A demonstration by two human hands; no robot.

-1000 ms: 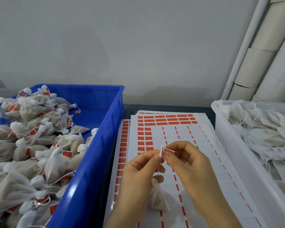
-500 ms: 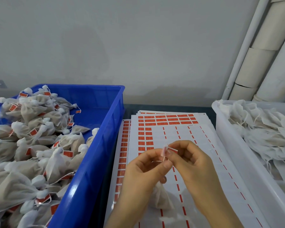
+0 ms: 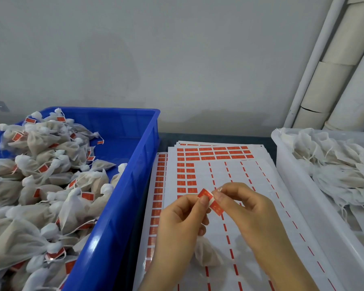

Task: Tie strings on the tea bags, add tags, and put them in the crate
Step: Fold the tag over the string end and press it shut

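Your blue plastic crate sits at the worktop's left edge, white sticker sheets centre. Your left hand and right hand meet, both pinching the small red paper tag. The mesh tea bag dangles beneath; likely soft, light, so grip its neck.

You've got the crate on your left with bags piled in it, sheets mid-bench, a tag held above them, tub on your right.
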